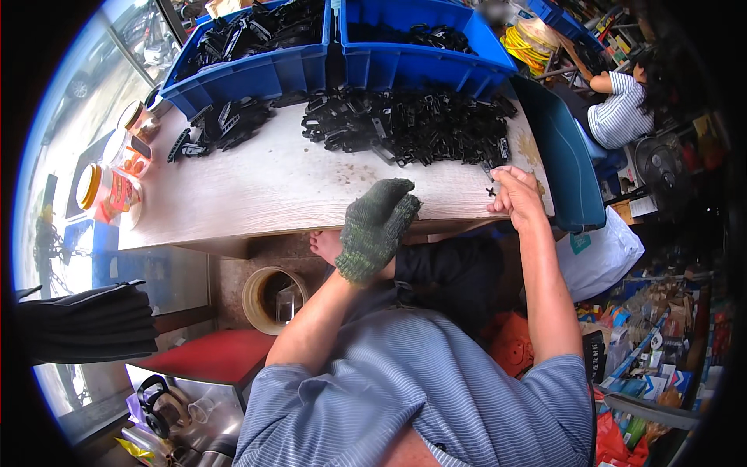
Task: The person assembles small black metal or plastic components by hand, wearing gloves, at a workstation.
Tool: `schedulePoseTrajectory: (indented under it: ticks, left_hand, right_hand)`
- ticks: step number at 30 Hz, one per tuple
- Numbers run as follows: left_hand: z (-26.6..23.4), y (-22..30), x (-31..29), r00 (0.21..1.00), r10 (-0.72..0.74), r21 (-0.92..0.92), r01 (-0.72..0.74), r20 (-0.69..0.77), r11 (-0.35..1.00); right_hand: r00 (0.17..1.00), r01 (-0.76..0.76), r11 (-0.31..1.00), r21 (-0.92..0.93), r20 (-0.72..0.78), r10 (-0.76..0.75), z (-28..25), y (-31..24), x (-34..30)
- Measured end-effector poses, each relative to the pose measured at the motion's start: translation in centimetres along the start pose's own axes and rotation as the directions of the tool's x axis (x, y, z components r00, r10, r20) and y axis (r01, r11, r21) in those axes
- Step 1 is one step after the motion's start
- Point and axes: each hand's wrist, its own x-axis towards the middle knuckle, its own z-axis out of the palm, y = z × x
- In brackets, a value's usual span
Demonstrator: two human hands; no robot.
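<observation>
Left hand (379, 226), in a dark green knit glove (359, 261), is at frame centre, just over the near edge of the pale bench (257, 187). Its grip is curled; whether anything is inside cannot be told.

Right hand (517, 196), bare, is right of centre over the bench. Its grip is drawn together, fingertips beside a small black piece (491, 191); cannot tell whether the piece is pinched or only lies there.

Large heap of black parts (405, 124): upper centre, on the bench, reaching almost to the right hand. Smaller heap (233, 124): upper left. Behind both, two blue bins (253, 84) hold more black parts. Lidded jars (117, 191) line the bench's left end.
</observation>
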Motion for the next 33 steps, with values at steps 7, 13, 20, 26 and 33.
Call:
schedulePoseTrajectory:
  ticks: [7,13,20,26,33]
  left_hand:
    - [2.5,0.0,1.2,0.989,-0.140,-0.303,0.145,0.039,0.942]
    - [4.4,-1.1,2.8,0.990,0.038,-0.191,-0.012,0.134,0.982]
    - [4.8,-1.8,2.4,0.997,0.064,-0.126,-0.071,-0.053,0.990]
    - [5.0,-1.5,2.0,0.935,0.235,0.049,-0.231,-0.265,0.972]
    - [4.0,-2.0,1.9,0.927,-0.002,-0.066,-0.024,-0.375,0.998]
  right_hand:
    - [0.986,-0.006,0.949,0.316,0.161,-0.047,2.3,0.3,-2.7]
    - [0.934,-0.003,0.953,0.302,0.341,-0.105,4.9,0.7,-4.2]
    - [0.974,-0.034,0.930,0.367,0.222,-0.052,7.2,1.4,-4.6]
    - [0.985,-0.005,0.933,0.360,0.161,-0.057,8.7,2.0,-4.8]
    - [0.988,0.083,0.933,0.349,0.090,-0.122,10.8,3.1,-5.7]
